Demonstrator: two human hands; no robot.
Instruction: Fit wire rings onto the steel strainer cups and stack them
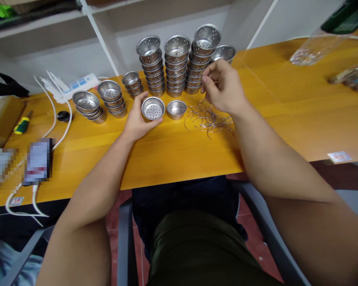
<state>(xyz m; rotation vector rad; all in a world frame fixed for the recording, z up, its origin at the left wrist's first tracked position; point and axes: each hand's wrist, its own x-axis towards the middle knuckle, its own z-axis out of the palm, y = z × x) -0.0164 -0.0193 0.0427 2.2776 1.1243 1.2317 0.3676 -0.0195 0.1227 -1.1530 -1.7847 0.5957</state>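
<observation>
My left hand [139, 119] is wrapped round the side of a small perforated metal cup [153, 109], its thumb along the near rim. Just right of that cup a second, shallower metal cup [176, 110] stands on the wooden table. My right hand [222, 85] is raised over a tangle of thin curved metal wires [210, 121], thumb and forefinger pinched together. A thin curved wire seems to hang from that pinch; its upper part is hidden by the fingers.
Tall stacks of perforated metal cups [176, 65] line the back, with shorter stacks [111, 99] to the left. A phone [38, 163] with white cables, a screwdriver [23, 124] and a power strip [79, 84] lie left. A clear plastic bottle [318, 45] is at right.
</observation>
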